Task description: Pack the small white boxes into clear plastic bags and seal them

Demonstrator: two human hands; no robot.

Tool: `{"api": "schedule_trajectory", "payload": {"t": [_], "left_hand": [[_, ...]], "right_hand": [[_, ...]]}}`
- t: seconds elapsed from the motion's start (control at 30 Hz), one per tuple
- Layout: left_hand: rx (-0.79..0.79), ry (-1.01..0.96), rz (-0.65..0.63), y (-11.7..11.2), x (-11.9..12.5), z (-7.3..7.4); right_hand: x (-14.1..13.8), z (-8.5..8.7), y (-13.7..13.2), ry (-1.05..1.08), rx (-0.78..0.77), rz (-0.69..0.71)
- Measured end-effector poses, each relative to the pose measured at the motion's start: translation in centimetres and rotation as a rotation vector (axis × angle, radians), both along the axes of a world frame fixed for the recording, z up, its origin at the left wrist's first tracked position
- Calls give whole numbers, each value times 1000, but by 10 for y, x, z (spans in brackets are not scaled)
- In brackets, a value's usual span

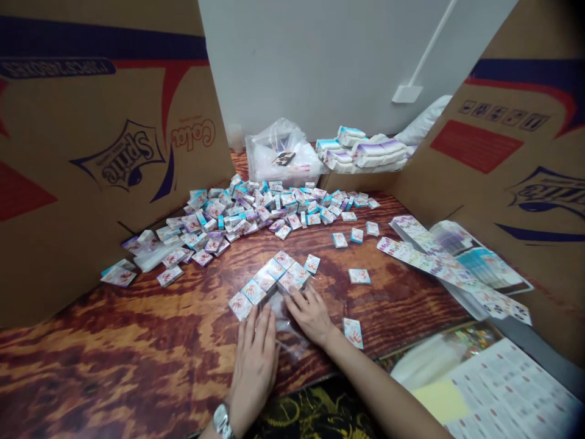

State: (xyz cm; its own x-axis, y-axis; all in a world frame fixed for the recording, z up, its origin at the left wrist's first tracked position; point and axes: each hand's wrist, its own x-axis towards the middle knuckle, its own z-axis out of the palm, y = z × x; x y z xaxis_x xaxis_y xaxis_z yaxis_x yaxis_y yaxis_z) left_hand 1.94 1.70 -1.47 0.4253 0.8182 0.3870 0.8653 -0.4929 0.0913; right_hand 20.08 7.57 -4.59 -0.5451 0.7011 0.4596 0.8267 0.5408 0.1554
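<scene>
A tidy block of small white, teal and purple boxes [269, 279] lies in two rows on the brown wooden table [137, 353]. My left hand [255, 360] rests flat with fingers stretched toward the block's near end, pressing on a clear plastic wrapper [286, 326]. My right hand [312, 314] lies beside it, fingers spread and touching the block's right side and the wrapper. A watch [222, 421] sits on my left wrist. One loose box [353, 332] lies just right of my right wrist.
A large heap of the same boxes [256, 213] spreads across the back. Cardboard walls stand at left [91, 152] and right [512, 158]. Printed sticker sheets [448, 262] lie at right; a clear plastic bag [283, 155] and wrapped stacks [365, 149] sit at the rear.
</scene>
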Motion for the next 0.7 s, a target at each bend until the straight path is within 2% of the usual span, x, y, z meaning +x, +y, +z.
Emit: {"api": "schedule_trajectory", "payload": {"t": [0.13,0.23,0.3,0.4,0.47,0.53,0.57,0.7], "left_hand": [[24,-26,-3,3,1,5],[29,-55,-22,6,3,11],[16,-88,-43,8,6,14],[-39,-152,-79,8,10,17],[-67,-188,-91,7,13,18],[-73,-203,-89,6,14,17],[-73,-201,-85,6,14,16],[-40,-156,-70,5,9,13]], "right_hand": [[5,3,2,6,-59,30],[33,11,-13,53,-123,36],[58,19,-30,119,-207,-138],[86,27,-60,166,-436,-557],[95,27,-73,139,-601,-671],[102,23,-75,145,-689,-616],[108,22,-70,172,-686,-557],[159,20,-20,306,-479,-340]]}}
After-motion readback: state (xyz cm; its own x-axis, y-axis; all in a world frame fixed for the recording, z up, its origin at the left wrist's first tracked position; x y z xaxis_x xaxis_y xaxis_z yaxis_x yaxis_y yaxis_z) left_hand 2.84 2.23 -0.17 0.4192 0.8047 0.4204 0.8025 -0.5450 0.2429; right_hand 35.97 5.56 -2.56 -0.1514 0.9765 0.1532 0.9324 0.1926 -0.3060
